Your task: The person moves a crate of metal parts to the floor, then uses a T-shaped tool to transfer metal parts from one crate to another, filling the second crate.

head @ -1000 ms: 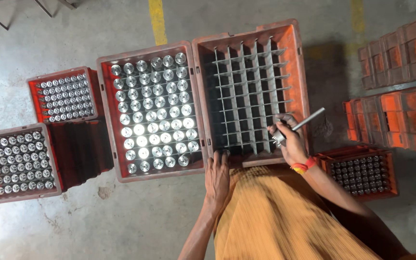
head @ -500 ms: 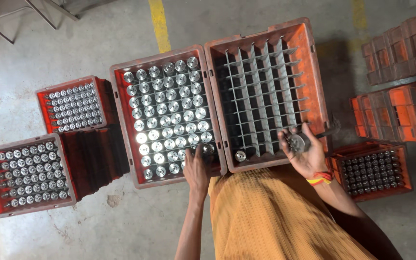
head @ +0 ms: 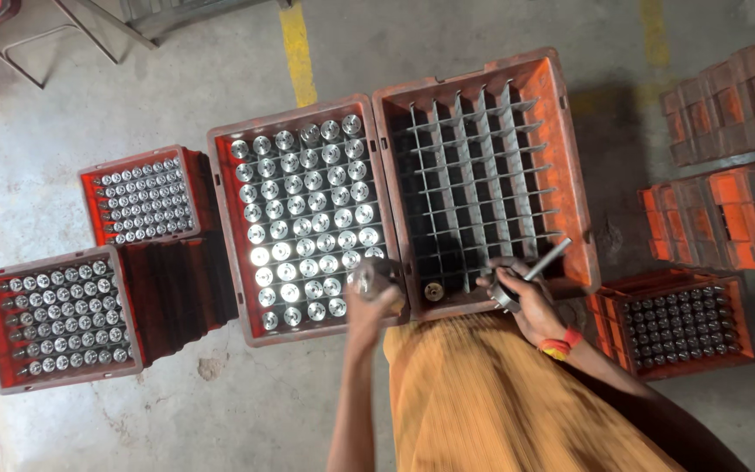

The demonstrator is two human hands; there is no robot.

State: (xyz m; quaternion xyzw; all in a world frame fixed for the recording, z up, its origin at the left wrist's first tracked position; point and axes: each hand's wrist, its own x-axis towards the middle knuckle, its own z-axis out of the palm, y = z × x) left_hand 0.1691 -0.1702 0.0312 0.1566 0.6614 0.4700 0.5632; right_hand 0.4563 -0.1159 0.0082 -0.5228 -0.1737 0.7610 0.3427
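Metal part (head: 376,275) sat in left hand (head: 370,301) grip, closed, by empty crate (head: 482,179); right hand (head: 530,301) gripped rod (head: 545,260). Best lowered straight into a cell.

Two red crates sit side by side on the concrete floor (head: 89,105) — the left crate (head: 229,227) filled with shiny round metal parts, the right crate (head: 570,175) a grey divider grid with one part (head: 434,291) seated in a near cell. The left hand (head: 376,301) grips a metal part (head: 376,273) over the seam between them. The right hand (head: 530,301) holds a stemmed metal part (head: 530,275) at the right crate's near edge. Smaller filled crates (head: 58,319) lie left and right — stacked crates (head: 727,201) far right.
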